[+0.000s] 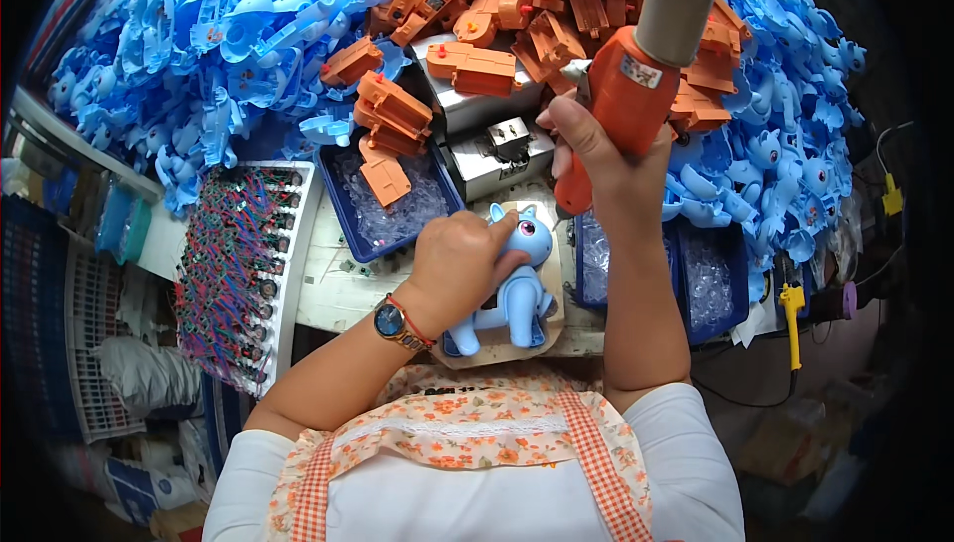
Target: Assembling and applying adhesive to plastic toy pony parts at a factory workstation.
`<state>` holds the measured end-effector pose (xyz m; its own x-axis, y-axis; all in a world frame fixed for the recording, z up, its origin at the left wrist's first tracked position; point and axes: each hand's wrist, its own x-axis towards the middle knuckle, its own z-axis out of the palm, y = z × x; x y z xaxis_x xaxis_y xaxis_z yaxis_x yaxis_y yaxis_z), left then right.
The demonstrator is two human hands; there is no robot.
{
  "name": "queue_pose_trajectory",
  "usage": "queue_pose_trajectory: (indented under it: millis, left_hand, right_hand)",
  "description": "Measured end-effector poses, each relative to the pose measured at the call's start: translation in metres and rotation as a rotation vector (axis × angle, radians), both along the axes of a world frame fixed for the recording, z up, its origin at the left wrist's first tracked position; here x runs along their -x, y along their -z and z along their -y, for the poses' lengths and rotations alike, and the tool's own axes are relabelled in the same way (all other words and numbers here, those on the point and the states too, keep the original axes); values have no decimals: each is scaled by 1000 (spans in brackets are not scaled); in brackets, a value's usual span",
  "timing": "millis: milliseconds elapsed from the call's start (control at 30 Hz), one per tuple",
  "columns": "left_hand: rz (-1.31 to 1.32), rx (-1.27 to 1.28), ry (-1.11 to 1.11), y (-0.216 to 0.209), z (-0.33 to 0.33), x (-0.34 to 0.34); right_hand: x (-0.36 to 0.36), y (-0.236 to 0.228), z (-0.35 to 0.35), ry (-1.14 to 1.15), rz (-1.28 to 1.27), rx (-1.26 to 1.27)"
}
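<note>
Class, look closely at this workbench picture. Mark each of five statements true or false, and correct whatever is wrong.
1. The right hand holds an orange handheld tool. True.
2. The wristwatch is on the right wrist. False: it is on the left wrist.
3. The left hand touches the blue toy animal. True.
4. The white tray of wired parts lies to the right of the toy animal. False: it lies to the left.
5. Orange casings are heaped between two piles of blue toy parts. True.
</note>
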<state>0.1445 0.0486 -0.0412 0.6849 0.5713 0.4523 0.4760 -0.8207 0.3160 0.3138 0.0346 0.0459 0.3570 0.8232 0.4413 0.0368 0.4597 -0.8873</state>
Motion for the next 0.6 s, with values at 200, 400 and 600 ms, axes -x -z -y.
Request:
queue_pose_trajectory:
  millis: [200,400,600]
  left_hand:
    - [-97,75,-16,-7,3,2]
    - [-82,80,-14,-8,5,0]
    - [-52,36,-5,-6,2,1]
  right_hand:
    - [-2,6,13,-51,-26,22]
    - [3,15,17,-66,-74,31]
    - [7,26,20,-94,-22,-17]
